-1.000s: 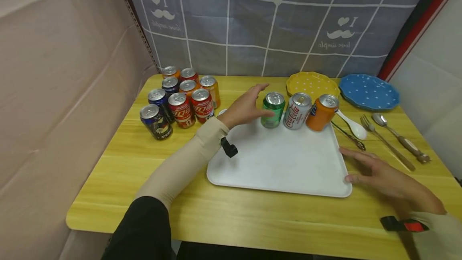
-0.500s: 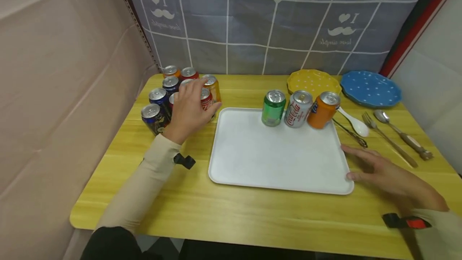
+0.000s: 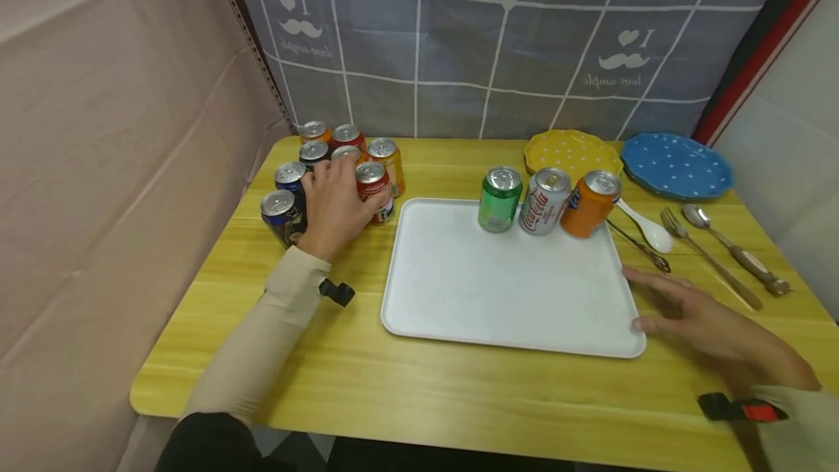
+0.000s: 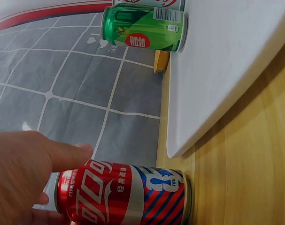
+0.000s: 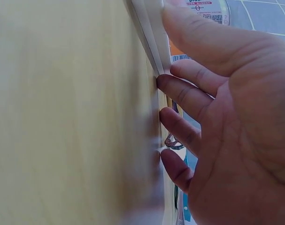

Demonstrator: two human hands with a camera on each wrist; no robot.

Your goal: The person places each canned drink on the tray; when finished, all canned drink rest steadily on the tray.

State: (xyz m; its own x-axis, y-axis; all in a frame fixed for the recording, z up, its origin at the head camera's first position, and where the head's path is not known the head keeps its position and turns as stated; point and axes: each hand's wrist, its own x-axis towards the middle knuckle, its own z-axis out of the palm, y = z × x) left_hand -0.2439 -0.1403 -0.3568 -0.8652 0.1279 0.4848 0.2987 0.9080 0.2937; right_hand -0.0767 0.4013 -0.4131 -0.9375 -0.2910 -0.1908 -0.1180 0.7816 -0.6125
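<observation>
In the head view my left hand reaches into the group of cans, thumb and fingers either side of a red Coca-Cola can. The left wrist view shows this can standing on the table, my thumb along its upper side and fingertips near its top. The hand hides the neighbouring can. My right hand rests at the right edge of a white tray, its fingers extended along the rim. On the tray's far side stand a green can, a silver Coca-Cola can and an orange can.
More cans stand around my left hand, including a dark can and a yellow-orange can. A yellow plate and a blue plate lie at the back right. Nearby are a white spoon, a fork and a metal spoon.
My left hand has left the green can and moved left to the group of cans, then lowered around the red Coca-Cola can. My right hand stays at the tray's edge.
</observation>
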